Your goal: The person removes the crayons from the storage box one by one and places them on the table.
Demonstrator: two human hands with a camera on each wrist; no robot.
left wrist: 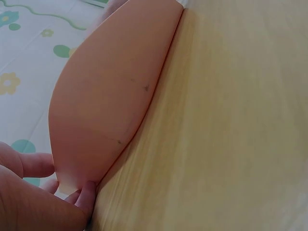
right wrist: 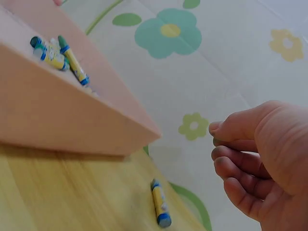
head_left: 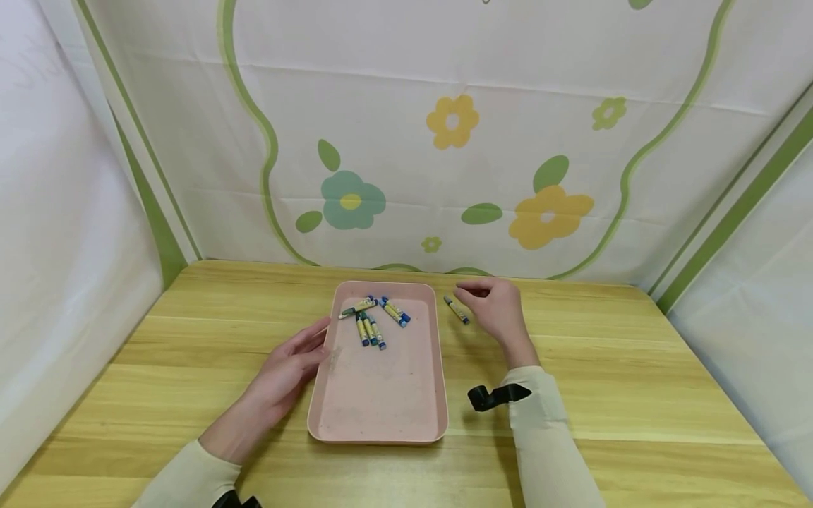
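Observation:
A shallow pink tray [head_left: 381, 402] lies on the table with several crayons [head_left: 363, 329] in yellow wrappers grouped near its far end. My left hand [head_left: 288, 374] is at the tray's left side, its fingertips touching the rim and outer wall [left wrist: 96, 110]. Right of the tray, a single crayon [head_left: 456, 309] with a blue end lies on the wood. Close above that crayon is my right hand [head_left: 498, 310], thumb and forefinger near each other, with nothing seen between them. In the right wrist view, the lone crayon [right wrist: 161, 203] lies apart from the loosely bent fingers [right wrist: 236, 185].
The wooden table [head_left: 603, 395] meets a white cloth backdrop [head_left: 394, 120] printed with flowers at its far edge. White cloth panels [head_left: 63, 176] stand at both sides. A black wrist mount [head_left: 498, 397] sits on the right sleeve.

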